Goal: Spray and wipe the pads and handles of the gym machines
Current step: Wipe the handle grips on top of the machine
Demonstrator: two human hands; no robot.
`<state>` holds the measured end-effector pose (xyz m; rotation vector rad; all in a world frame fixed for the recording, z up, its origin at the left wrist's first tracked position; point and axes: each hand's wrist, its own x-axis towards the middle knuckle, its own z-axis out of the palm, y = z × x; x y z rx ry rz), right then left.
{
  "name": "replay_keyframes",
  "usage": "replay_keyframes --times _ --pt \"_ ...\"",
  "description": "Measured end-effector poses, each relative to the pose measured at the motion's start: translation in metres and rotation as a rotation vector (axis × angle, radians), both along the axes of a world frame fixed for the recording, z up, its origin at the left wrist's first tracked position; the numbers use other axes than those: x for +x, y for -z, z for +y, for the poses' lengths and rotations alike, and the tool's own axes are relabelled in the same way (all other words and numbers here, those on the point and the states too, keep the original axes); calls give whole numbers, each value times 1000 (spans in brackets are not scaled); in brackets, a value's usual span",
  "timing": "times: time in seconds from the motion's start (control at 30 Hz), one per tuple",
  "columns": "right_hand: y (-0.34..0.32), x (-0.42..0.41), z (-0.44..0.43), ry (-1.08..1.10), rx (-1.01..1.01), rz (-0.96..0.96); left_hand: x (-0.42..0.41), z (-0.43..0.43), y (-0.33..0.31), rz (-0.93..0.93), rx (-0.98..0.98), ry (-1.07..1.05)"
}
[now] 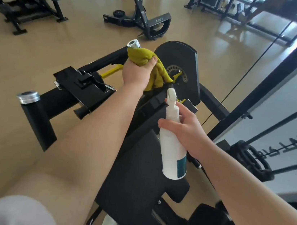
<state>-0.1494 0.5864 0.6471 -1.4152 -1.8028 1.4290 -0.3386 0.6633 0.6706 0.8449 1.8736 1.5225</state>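
Note:
My left hand (137, 72) grips an olive-green cloth (141, 58) wrapped round the far handle of a black gym machine; only the handle's silver end cap (133, 43) shows above the cloth. The cloth's loose end hangs to the right. My right hand (185, 128) holds a white spray bottle (172, 145) with a teal label, nozzle up, over the machine's black pad (135, 176). A second black handle with a silver cap (35, 116) stands at the left, bare.
The machine's black cam plate (176, 63) and yellow adjuster lie beyond my hands. A cable and frame post (273, 76) run along the right beside a weight stack. Other machines (141, 17) stand across the tan floor. A shoe shows at the bottom.

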Motion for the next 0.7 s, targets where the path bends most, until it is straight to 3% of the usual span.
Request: replay_keyframes --times 0.2,0.33,0.37,0.5,0.7 --pt "4 16 -8 35 -1 -14 3 -21 12 316 -207 111" --pt "8 17 -21 56 -18 -19 -1 -46 22 273 -163 115" --pt "9 17 -26 63 -20 -19 2 -52 21 376 -174 140" --pt "16 21 -47 64 -33 -39 18 -89 29 1105 -269 397" --pt "25 26 -74 35 -37 -72 20 -158 55 1603 -376 378"
